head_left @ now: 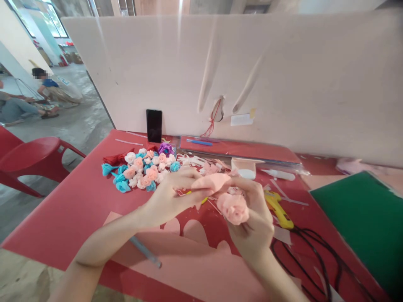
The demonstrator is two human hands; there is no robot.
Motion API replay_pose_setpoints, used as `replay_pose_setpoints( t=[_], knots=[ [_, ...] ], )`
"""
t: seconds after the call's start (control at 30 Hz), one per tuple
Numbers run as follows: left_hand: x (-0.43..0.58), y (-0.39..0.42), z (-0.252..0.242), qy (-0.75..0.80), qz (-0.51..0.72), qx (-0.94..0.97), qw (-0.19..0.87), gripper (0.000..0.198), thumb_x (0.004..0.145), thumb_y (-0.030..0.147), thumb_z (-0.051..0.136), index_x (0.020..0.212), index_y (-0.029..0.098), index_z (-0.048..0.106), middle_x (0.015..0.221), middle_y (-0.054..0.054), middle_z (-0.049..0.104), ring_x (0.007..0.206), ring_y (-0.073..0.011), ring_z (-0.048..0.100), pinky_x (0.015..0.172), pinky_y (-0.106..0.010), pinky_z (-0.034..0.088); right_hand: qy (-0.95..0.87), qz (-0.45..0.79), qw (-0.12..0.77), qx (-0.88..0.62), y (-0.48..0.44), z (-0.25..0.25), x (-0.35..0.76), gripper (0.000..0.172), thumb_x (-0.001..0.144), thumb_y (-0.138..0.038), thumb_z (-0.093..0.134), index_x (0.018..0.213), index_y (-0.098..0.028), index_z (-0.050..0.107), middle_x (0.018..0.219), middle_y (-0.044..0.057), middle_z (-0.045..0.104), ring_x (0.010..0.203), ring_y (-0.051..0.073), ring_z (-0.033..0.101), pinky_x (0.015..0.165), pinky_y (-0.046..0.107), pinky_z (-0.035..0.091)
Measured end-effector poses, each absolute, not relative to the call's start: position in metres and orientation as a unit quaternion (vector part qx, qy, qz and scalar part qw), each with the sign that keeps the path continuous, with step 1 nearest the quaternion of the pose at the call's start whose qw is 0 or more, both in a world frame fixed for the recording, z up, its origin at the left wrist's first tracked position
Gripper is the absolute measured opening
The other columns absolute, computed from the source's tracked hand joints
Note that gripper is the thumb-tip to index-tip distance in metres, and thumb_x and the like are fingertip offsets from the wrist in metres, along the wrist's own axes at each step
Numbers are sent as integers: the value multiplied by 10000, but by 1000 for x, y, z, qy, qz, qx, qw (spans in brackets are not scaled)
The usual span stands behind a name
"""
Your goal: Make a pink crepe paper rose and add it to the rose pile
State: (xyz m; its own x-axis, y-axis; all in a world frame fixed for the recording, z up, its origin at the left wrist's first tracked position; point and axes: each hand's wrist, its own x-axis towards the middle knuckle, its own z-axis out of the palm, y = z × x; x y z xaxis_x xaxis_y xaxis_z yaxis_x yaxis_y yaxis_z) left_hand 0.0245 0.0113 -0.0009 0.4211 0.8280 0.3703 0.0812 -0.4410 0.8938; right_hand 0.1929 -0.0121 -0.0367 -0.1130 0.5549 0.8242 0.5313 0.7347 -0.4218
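My left hand (176,191) pinches a pink paper petal (211,183) between thumb and fingers. The far edge of that petal reaches the fingertips of my right hand (253,209). A pink paper rose (233,207) sits in my right hand, its bloom facing me and its base hidden by the fingers. Below both hands lies a pink paper sheet (189,264) with cut rounded petals (195,233) at its upper edge. Several finished paper flowers (146,167) in pink, white, blue, purple and red are heaped beyond my left hand.
A yellow glue gun (278,209) with a black cord (315,247) lies on the right. Nearby are a glue bottle (280,174) and a green board (359,230). A phone (154,126) leans on the white panel (176,75). A red chair (31,155) stands left; two people sit beyond.
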Motion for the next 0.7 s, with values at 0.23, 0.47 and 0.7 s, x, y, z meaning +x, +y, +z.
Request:
replay_pose_setpoints(
  t=[0.23,0.47,0.7],
  knots=[
    [23,8,-3,218,432,774,408,284,814,67,471,864,239,691,700,9,471,713,-117,451,713,-259,402,-780,-14,531,-330,-9,-38,192,173,804,-62,468,699,-194,509,1030,70,539,917,227,501,717,397,419],
    [22,3,0,220,413,795,387,271,768,27,437,788,182,658,764,-22,478,779,-144,437,746,-304,395,-794,-26,521,-311,-10,-34,192,202,786,-7,454,690,-183,480,1038,86,538,935,235,479,732,412,405],
    [23,7,2,200,415,818,346,195,814,90,462,711,175,605,879,-49,565,895,-160,511,851,-344,422,-802,-17,503,-322,-9,-37,194,234,737,36,470,684,-192,468,1009,71,547,931,235,461,717,418,423]
  ],
)
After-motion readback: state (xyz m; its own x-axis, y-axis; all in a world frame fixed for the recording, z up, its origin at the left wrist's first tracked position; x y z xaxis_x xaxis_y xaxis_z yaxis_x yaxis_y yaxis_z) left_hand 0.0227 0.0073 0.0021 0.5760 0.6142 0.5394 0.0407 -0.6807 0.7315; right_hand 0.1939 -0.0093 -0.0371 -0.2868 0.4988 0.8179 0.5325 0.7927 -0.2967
